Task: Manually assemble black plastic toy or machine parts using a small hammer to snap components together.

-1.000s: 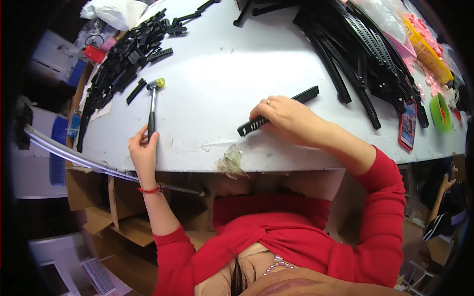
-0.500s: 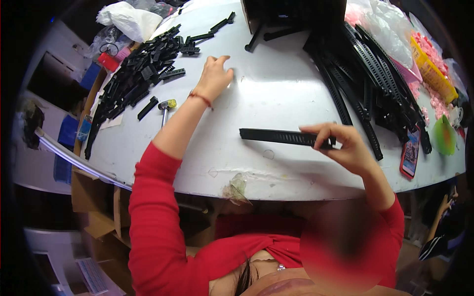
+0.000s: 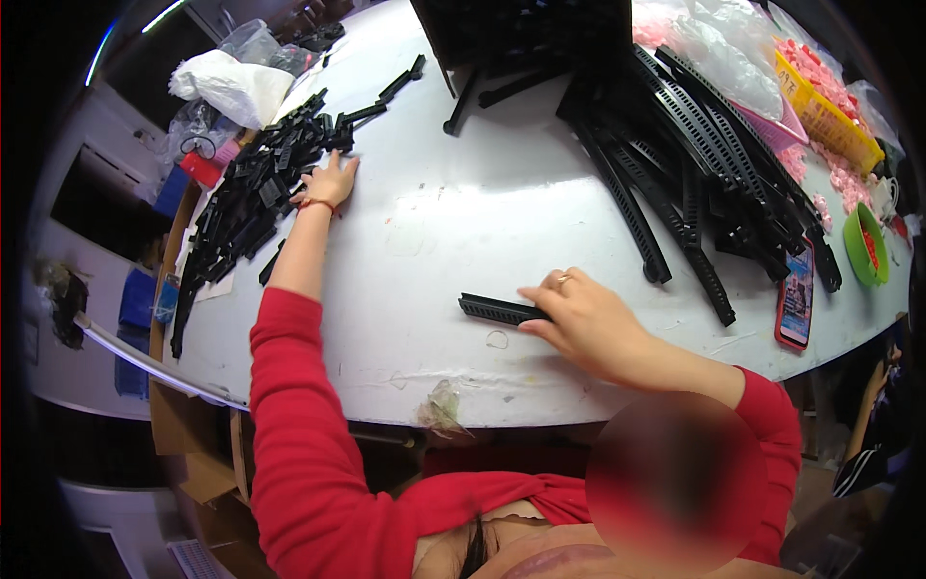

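Observation:
My right hand (image 3: 590, 328) pinches one end of a black slotted plastic strip (image 3: 494, 310) near the front of the table, thumb and fingers closed on it. The strip's other end points left, low over the tabletop. My left hand (image 3: 329, 183) reaches out to the right edge of a heap of small black plastic pieces (image 3: 256, 183). Its fingers are spread over the nearest pieces, and nothing shows held in it. A bundle of long black slotted strips (image 3: 699, 145) lies to the right of both hands.
A large black box (image 3: 531, 34) stands at the back. On the right are a red-edged phone (image 3: 796, 304), a green bowl (image 3: 865, 246) and a yellow basket (image 3: 828, 111) of pink pieces. White and clear plastic bags (image 3: 231, 85) sit back left. Crumpled film (image 3: 442, 407) lies at the front edge.
My left hand has moved left to the heap of small pieces. My right hand has shifted left and lower with the strip. The view has turned slightly.

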Action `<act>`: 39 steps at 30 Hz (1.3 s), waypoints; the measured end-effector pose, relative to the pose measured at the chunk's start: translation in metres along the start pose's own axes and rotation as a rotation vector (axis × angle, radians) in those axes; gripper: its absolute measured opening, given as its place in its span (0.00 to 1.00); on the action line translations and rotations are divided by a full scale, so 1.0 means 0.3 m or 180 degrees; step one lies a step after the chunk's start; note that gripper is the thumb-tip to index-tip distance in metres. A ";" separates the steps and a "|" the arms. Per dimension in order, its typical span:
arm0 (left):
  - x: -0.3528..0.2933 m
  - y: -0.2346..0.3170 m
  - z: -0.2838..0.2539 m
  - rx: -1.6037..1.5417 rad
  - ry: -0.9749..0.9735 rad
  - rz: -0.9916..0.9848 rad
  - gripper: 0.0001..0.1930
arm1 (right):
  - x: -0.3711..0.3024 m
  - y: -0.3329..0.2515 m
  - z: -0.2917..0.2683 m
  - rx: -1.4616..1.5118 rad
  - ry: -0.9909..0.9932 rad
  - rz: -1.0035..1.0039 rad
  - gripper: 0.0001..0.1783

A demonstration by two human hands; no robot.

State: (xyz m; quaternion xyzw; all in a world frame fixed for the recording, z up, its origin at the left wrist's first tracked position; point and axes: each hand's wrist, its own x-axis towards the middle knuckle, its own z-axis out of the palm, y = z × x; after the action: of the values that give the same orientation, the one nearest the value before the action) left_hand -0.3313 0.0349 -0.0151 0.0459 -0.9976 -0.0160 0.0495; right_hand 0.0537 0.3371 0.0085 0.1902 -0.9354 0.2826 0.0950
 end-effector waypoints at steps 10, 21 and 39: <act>-0.754 0.056 -0.174 -0.1295 -0.0389 0.2568 0.24 | -0.002 -0.024 0.015 0.0575 -0.0052 0.0266 0.20; -0.743 0.111 -0.124 -0.1958 -0.0183 0.1470 0.18 | 0.042 -0.011 0.148 -0.0662 0.0705 -0.0550 0.09; -1.059 -0.208 -0.205 -0.4985 -0.0109 0.1257 0.13 | 0.009 -0.034 0.170 -0.0453 0.0777 -0.0640 0.10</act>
State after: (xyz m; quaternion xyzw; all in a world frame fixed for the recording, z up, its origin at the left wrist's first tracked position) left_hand -0.0047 0.0007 0.0128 -0.1794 -0.6871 -0.7020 0.0539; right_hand 0.0518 0.2997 -0.0276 0.2398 -0.9108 0.2257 0.2488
